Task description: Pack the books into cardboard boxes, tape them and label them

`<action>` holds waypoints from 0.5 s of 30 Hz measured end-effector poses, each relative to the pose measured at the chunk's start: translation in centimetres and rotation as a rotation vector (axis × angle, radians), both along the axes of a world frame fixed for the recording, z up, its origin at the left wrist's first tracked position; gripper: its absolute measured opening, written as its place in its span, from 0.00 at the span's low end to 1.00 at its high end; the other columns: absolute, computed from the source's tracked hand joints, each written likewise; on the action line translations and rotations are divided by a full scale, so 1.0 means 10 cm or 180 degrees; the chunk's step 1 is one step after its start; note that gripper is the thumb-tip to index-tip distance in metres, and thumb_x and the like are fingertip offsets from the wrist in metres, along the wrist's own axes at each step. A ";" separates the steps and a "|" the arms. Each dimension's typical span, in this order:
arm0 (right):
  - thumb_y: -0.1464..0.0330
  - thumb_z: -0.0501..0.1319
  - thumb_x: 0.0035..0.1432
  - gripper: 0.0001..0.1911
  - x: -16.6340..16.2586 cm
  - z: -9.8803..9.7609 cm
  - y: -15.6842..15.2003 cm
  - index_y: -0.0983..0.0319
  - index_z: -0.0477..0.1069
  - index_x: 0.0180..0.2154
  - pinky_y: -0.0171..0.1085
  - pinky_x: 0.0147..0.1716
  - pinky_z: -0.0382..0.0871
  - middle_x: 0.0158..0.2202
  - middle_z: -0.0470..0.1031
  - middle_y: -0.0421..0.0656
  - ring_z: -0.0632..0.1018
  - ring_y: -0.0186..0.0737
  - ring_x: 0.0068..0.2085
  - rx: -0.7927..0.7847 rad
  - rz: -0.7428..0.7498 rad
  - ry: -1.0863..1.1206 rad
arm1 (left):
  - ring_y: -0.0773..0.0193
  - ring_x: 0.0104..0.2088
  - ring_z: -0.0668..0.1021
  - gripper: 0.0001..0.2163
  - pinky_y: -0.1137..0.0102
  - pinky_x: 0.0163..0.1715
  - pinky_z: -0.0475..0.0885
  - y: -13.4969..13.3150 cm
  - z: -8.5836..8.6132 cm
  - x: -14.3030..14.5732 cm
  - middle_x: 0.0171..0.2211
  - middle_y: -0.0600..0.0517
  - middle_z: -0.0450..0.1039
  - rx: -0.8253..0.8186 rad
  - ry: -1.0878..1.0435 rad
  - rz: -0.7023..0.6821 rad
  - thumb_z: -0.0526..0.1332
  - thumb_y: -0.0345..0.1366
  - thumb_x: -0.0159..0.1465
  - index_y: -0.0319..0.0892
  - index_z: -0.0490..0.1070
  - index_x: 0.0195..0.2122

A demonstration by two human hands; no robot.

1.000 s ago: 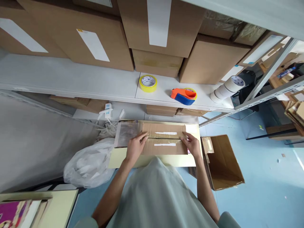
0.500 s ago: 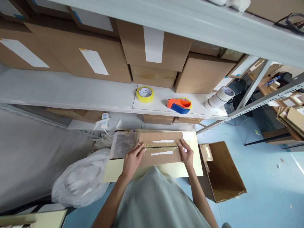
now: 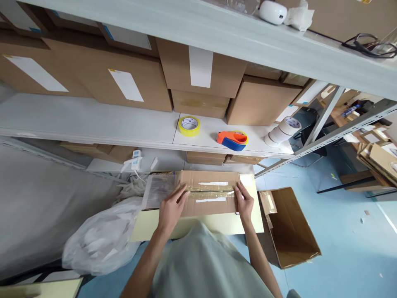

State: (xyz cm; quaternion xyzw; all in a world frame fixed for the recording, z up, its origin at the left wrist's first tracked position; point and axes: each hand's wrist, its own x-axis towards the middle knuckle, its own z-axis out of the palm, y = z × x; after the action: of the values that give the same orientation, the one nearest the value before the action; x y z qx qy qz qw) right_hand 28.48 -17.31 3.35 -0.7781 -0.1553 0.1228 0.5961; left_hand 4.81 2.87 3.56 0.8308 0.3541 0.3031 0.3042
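Note:
A flat brown cardboard box [image 3: 211,207] with clear tape along its middle seam and two white strips lies on a pale yellow board [image 3: 145,225]. My left hand [image 3: 171,207] grips its left end, fingers on the top near the seam. At the opposite end my right hand [image 3: 245,202] holds the box with thumb and fingers about the edge. Left of the box lies a grey plastic-looking sheet [image 3: 160,190], partly behind my left hand. What is under the box is hidden.
A shelf [image 3: 93,120] ahead bears a yellow tape roll [image 3: 189,126], an orange and blue tape dispenser [image 3: 232,140], white rolls [image 3: 283,131] and large cartons [image 3: 198,66]. An open carton [image 3: 297,231] stands on the floor at right; a stuffed plastic bag [image 3: 102,236] at left.
The view has tilted up slightly, showing more of the upper shelf. Both hands stay at the ends of the box, which has hardly moved.

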 end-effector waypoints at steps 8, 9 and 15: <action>0.47 0.70 0.62 0.29 -0.01 -0.06 -0.04 0.61 0.86 0.54 0.57 0.73 0.66 0.61 0.82 0.51 0.79 0.59 0.67 -0.0121 0.0118 0.0155 | 0.48 0.56 0.86 0.16 0.59 0.53 0.85 -0.14 -0.14 -0.09 0.61 0.48 0.81 -0.0083 0.0067 0.0199 0.62 0.47 0.75 0.49 0.83 0.58; 0.46 0.70 0.61 0.30 -0.02 -0.11 -0.05 0.61 0.86 0.54 0.57 0.72 0.67 0.60 0.82 0.52 0.79 0.60 0.66 -0.0153 0.0119 0.0161 | 0.48 0.55 0.86 0.17 0.59 0.53 0.85 -0.17 -0.20 -0.10 0.60 0.47 0.81 -0.0121 0.0073 0.0225 0.62 0.48 0.75 0.49 0.83 0.58; 0.44 0.67 0.63 0.31 -0.04 -0.25 -0.11 0.61 0.85 0.54 0.55 0.65 0.75 0.59 0.83 0.54 0.80 0.60 0.65 -0.0374 0.0149 -0.0102 | 0.48 0.59 0.84 0.17 0.57 0.56 0.83 -0.27 -0.35 -0.14 0.62 0.47 0.80 -0.0310 0.0026 0.0406 0.61 0.50 0.75 0.50 0.83 0.56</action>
State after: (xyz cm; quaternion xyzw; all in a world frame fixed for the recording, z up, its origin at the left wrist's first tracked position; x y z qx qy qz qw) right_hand 28.10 -18.37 0.82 -0.8098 -0.1755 0.1332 0.5438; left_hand 3.46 0.16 0.09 0.7920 0.4219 0.3009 0.3229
